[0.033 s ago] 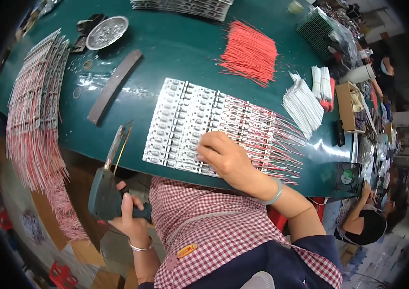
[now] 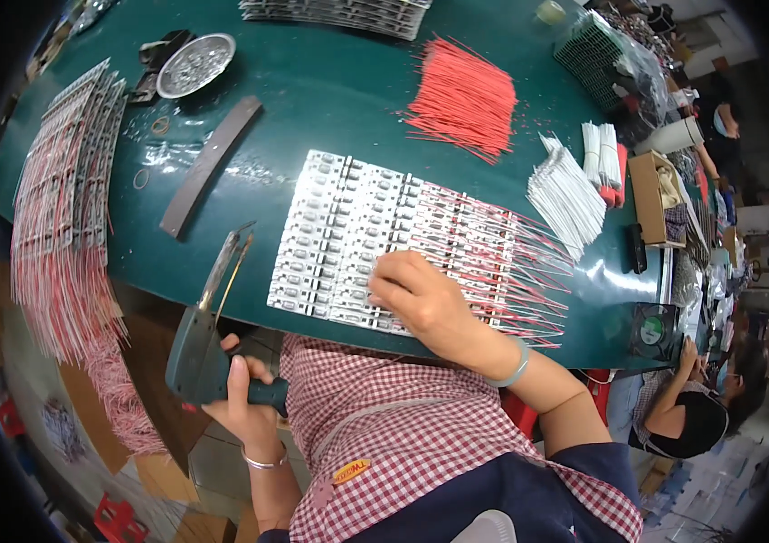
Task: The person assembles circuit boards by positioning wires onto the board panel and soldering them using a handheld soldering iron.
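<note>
Table point(image 2: 330, 104): green, bearing all the work.

Stack point(image 2: 72, 172): wired panels at the far left, wires trailing over the edge, likely so that they hang without tangling.

Panel point(image 2: 339, 235): white, in rows, flat at the near edge before the person; red and white wires fan off its right side, seemingly to leave the left part uncovered.

Gun point(image 2: 190, 362): soldering type, gripped at the handle by the left hand point(image 2: 249, 398); tip up, left of the panel and apart from it, presumably to keep heat off.

Red wires point(image 2: 461, 100): loose bundle beyond the panel, probably spread for easy picking.

Right hand point(image 2: 421, 294): over the panel, fingers bent and drawn together; whether they pinch anything, cannot tell.

White wires point(image 2: 568, 199): bundle right of the panel, apparently for reach.

Bar point(image 2: 211, 167): brown, lying slantwise left of the panel.

Dish point(image 2: 232, 52): metal, beyond the bar.
</note>
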Tool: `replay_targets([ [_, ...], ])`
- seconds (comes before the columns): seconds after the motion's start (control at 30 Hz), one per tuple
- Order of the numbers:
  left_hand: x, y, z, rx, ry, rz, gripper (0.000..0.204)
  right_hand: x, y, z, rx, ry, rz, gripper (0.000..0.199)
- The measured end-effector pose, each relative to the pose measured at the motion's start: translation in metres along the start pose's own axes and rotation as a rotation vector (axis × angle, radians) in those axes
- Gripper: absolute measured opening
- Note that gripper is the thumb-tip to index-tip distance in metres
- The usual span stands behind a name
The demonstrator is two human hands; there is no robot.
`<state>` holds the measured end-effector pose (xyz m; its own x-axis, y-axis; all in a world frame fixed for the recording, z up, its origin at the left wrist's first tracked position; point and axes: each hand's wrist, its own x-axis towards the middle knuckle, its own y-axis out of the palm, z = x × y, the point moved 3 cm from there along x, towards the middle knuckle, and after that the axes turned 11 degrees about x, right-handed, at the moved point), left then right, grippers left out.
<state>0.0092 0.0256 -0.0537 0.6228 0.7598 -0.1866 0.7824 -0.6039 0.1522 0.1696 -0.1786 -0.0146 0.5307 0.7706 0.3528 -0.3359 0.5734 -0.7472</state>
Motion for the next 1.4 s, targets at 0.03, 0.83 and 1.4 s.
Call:
replay_targets([
  [0.03,0.005,0.015,-0.001,-0.044,-0.06,-0.002,0.046,-0.002,0.0,0.002,0.001,-0.012,-0.025,0.021],
  [0.83,0.045,0.048,-0.003,0.013,0.008,0.064,0.043,-0.075,-0.163,-0.132,-0.622,0.535,-0.483,0.018],
  [1.4,0.029,0.036,-0.035,0.107,0.108,0.04,0.047,-0.055,-0.179,-0.11,-0.762,0.379,-0.431,0.012],
])
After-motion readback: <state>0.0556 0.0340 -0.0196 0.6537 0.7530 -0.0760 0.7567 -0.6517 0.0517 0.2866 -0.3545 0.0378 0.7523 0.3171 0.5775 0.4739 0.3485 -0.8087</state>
